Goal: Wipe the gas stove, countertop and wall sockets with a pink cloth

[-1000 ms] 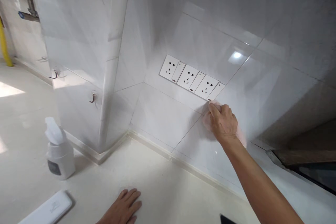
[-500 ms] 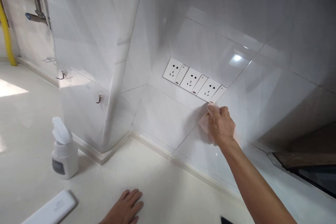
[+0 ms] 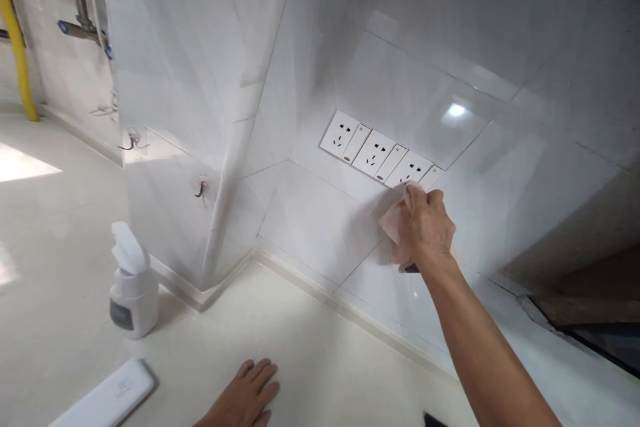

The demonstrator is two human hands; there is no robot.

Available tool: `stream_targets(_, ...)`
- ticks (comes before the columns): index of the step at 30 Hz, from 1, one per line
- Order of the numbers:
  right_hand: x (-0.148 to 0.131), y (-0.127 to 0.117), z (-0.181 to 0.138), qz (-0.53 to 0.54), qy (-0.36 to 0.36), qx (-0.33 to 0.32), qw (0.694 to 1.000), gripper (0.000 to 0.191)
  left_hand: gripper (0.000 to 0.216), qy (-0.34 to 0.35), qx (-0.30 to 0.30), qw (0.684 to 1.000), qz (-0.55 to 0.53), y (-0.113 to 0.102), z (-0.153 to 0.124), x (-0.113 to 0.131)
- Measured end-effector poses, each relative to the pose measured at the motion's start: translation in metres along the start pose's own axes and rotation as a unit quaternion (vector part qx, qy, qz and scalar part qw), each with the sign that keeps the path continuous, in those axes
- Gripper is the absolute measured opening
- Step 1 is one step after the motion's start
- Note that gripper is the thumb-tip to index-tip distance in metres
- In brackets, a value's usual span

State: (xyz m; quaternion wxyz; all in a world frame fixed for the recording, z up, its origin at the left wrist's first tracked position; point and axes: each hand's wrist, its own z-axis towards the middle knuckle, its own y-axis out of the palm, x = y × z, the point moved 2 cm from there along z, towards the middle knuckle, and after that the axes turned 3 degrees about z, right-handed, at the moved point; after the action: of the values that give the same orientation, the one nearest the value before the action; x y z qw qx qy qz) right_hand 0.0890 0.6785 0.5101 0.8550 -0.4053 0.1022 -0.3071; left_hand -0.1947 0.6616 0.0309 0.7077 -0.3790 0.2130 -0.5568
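The right hand (image 3: 425, 227) is gripping a pink cloth (image 3: 393, 223), bunching it and pressing it to the tile (image 3: 320, 227) just below the sockets (image 3: 380, 153) — while the open left hand (image 3: 245, 393) is lying flat on the counter (image 3: 310, 320), seemingly for support — with a wipes tub (image 3: 134, 297) left of the sockets

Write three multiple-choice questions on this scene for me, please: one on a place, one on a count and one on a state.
1. Where is the right hand?
A) On the bottle
B) Against the tiled wall below the sockets
C) On the pipe

2. How many sockets are in the row?
A) Two
B) Three
C) Four

3. How is the left hand?
A) Resting open on the pale surface
B) Gripping the bottle
C) Clenched into a fist

Answers:
1. B: it presses a pink cloth to the tiles.
2. B: three panels sit side by side.
3. A: its fingers are spread, holding nothing.
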Motion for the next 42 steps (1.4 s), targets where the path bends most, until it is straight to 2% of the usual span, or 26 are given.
stream_targets(2, -0.003, -0.014, 0.009, -0.006, 0.02, 0.009, 1.0, 0.041, 0.033, 0.0, 0.007, 1.0, -0.001, 0.002, 0.0, 0.0)
stream_targets(4, -0.008, -0.017, 0.015, -0.035, 0.025, 0.02, 0.999, 0.041, 0.033, 0.0, 0.013, 1.0, -0.005, 0.003, -0.001, 0.0)
stream_targets(7, -0.012, -0.004, 0.007, -0.071, -0.002, 0.005, 0.997, 0.042, 0.035, 0.004, 0.023, 1.0, -0.006, 0.004, -0.002, -0.001)
stream_targets(10, -0.009, 0.006, -0.005, -0.059, -0.009, -0.022, 0.998, 0.042, 0.036, 0.006, 0.029, 1.0, 0.0, 0.004, -0.003, -0.001)
stream_targets(13, -0.005, -0.003, -0.002, -0.024, -0.001, -0.02, 1.0, 0.043, 0.034, 0.007, 0.031, 0.999, 0.003, 0.005, -0.003, -0.001)
stream_targets(16, -0.008, -0.012, 0.01, -0.036, 0.017, -0.002, 0.999, 0.046, 0.033, 0.004, 0.025, 1.0, 0.002, 0.007, -0.003, -0.001)
stream_targets(19, -0.015, -0.005, 0.008, -0.062, 0.026, -0.007, 0.998, 0.045, 0.033, 0.002, 0.019, 1.0, 0.002, 0.01, -0.004, -0.001)
stream_targets(23, -0.016, 0.004, -0.007, -0.04, 0.023, -0.048, 0.998, 0.046, 0.034, 0.002, 0.02, 1.0, 0.006, 0.013, -0.007, -0.001)
stream_targets(27, -0.007, -0.014, 0.003, -0.003, 0.033, -0.041, 0.999, 0.043, 0.033, 0.0, 0.021, 1.0, 0.006, 0.012, -0.006, -0.001)
stream_targets(30, -0.007, -0.021, 0.015, -0.025, 0.043, -0.017, 0.999, 0.043, 0.033, -0.002, 0.015, 1.0, 0.004, 0.009, -0.004, 0.0)
stream_targets(34, -0.013, -0.005, 0.002, -0.053, 0.013, -0.03, 0.998, 0.045, 0.033, 0.001, 0.023, 1.0, 0.005, 0.004, -0.001, 0.0)
stream_targets(38, -0.002, 0.004, -0.016, -0.009, -0.02, -0.075, 0.997, 0.048, 0.035, 0.001, 0.034, 0.999, 0.017, 0.002, -0.001, 0.001)
stream_targets(42, 0.017, -0.006, -0.002, 0.035, 0.044, -0.012, 0.998, 0.05, 0.034, -0.003, 0.027, 0.999, 0.021, 0.001, 0.0, 0.001)
